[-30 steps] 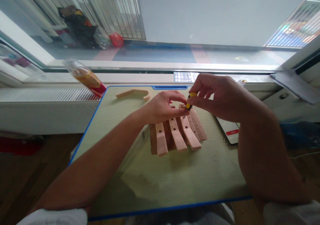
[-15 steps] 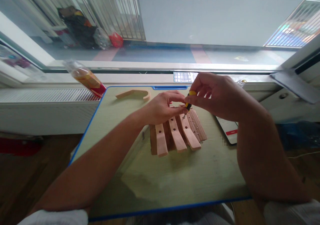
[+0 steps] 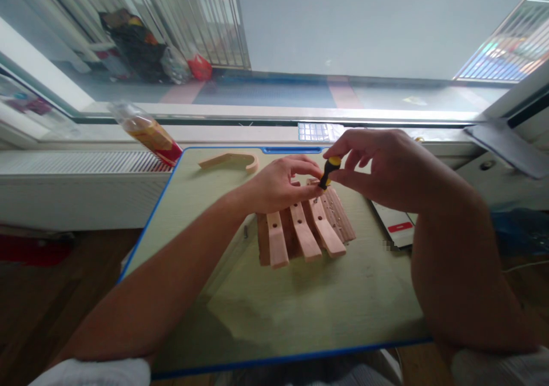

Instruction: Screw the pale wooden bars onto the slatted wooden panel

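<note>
"Looking at the left hand (image 3: 288, 183), what do you see in it?"

"The thumb and the index finger are pinched together on the lower end of a yellow and black screwdriver (image 3: 329, 172). The other fingers are bent loosely."

"And the right hand (image 3: 380, 166)?"

"It is half curled, and its thumb and fingertips are around the upper, yellow end of the handle. How firmly they grip, I am not able to say."

"Where exactly is the screwdriver?"

"It is tilted, above the far part of the rightmost of three wooden pieces (image 3: 306, 238). A small metal thing (image 3: 316, 201) shows there; if the tip touches it, I could not say for sure."

"On what do these pieces lie?"

"They lie side by side on a brown board (image 3: 263, 246), and their near ends reach over its near edge. The board is on the counter (image 3: 334, 311), which has a blue rim."

"Are there other things?"

"Yes. At the far left of the counter lies a curved wooden piece (image 3: 229, 158), and beyond the left edge a bottle (image 3: 148, 134) leans. At the right, partly behind the right arm, is a flat pale object with a red mark (image 3: 400, 227)."
</note>
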The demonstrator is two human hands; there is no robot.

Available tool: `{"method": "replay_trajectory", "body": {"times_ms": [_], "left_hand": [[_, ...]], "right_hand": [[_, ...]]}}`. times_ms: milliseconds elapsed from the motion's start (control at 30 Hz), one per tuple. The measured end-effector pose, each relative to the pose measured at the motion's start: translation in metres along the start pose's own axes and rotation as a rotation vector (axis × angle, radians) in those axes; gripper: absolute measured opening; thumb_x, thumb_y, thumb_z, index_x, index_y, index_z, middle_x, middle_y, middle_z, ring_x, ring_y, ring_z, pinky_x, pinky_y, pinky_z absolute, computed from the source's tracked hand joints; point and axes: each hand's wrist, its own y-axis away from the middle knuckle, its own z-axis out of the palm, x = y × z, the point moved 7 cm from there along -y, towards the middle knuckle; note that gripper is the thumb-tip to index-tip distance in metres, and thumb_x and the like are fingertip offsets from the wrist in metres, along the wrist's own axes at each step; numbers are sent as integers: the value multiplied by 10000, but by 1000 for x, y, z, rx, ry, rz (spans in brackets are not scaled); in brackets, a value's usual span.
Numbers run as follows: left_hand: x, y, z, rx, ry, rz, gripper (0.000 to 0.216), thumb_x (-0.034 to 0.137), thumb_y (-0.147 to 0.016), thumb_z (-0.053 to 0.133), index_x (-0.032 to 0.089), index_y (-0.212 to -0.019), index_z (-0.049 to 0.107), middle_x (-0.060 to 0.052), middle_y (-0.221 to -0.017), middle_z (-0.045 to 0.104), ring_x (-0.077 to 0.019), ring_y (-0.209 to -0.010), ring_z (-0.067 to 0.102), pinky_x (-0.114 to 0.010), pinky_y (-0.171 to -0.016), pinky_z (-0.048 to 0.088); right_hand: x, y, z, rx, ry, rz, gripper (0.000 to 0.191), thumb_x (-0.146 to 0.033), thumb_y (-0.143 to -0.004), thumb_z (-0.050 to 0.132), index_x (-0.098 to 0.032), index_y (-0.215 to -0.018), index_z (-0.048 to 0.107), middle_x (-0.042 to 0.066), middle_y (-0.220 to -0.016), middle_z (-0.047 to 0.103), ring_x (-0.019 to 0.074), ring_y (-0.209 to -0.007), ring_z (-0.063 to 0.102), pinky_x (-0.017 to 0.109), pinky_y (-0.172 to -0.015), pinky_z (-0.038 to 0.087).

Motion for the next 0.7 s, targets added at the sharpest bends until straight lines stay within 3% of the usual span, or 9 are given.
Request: {"method": "replay_trajectory", "body": {"times_ms": [433, 700], "left_hand": [[-11, 2, -1, 59, -34, -104, 337, 440, -840, 857, 226, -1093, 790, -60, -1209, 787, -255, -1143, 716, -374, -956, 560], [-8, 1, -1, 77, -20, -65, 274, 437, -857, 849, 214, -1010, 806, -51, -1091, 776, -230, -1056, 710, -352, -923, 556]], "right_hand": [[-1, -5, 9, 17, 29, 42, 247, -388, -861, 806, -244, -836, 607, 14, -768, 678, 189, -700, 588, 352, -639, 384], [-2, -7, 8, 60, 32, 50, 316, -395, -848, 824, -240, -796, 553, -2, -733, 659, 156, -654, 541, 338, -599, 344]]}}
